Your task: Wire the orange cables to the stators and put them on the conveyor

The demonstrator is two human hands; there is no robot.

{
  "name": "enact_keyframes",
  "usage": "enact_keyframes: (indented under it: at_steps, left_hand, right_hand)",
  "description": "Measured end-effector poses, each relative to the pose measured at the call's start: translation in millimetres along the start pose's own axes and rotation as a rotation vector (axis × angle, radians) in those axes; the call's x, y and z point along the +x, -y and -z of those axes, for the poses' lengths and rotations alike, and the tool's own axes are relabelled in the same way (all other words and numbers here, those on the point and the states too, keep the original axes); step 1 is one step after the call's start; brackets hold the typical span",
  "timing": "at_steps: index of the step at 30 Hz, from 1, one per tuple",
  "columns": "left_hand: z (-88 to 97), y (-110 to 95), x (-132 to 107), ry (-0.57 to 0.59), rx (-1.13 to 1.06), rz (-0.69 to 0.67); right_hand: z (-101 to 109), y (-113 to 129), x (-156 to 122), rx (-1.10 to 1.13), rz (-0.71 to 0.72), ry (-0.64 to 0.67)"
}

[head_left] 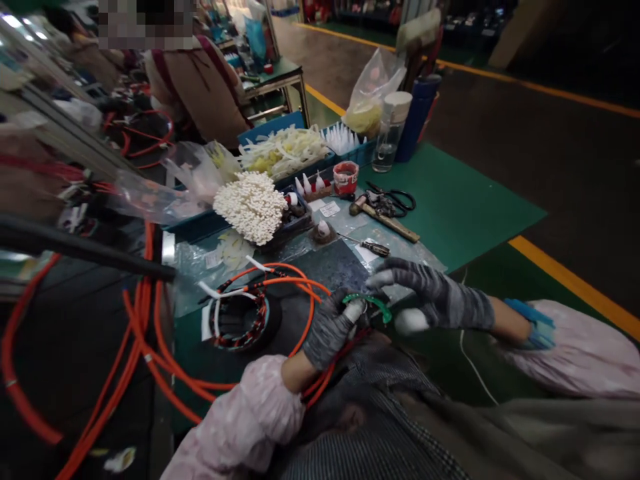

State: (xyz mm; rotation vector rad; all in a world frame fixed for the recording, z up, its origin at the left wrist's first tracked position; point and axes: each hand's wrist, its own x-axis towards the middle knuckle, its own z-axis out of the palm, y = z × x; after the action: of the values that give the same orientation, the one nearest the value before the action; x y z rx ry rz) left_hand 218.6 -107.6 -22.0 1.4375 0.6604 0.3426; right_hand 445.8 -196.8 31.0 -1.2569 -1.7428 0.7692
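Take your left hand [325, 337] as the dial's centre. The green benchtop [480, 207] spreads out at two o'clock; orange cables [143, 333] loop from eight to nine. At nine sits the wound ring [263, 310]. Your right hand [437, 293], nearly at three, has thumb and fingers spread apart. Your left fingers curl, pinching the green strip [384, 310], which arcs over the thumb tip, its free end pointing to four, near your right thumb.
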Motion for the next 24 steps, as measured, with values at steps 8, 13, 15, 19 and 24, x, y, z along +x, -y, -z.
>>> enact_keyframes:
  at_steps: [8, 13, 15, 19, 24]
  left_hand:
    - [37.9, -30.8, -7.4, 0.133, 0.042, 0.011]
    - [43.1, -19.4, -20.0, 0.153, -0.056, -0.131]
    - [51.8, -13.7, -21.2, 0.219, -0.081, -0.159]
    - [75.7, -10.3, -23.4, 0.174, 0.075, -0.244]
    - [84.3, -23.9, -45.7, -0.295, 0.368, -0.619]
  right_hand:
    - [-19.8, 17.4, 17.3, 0.241, -0.061, 0.199]
    - [-58.5, -5.2, 21.8, 0.751, -0.161, 0.005]
    - [-73.3, -10.9, 25.6, 0.928, -0.255, -0.079]
    - [-76.4, -2.4, 39.2, 0.739, -0.288, -0.237]
    - [-79.1, 20.6, 51.5, 0.533, -0.158, -0.317]
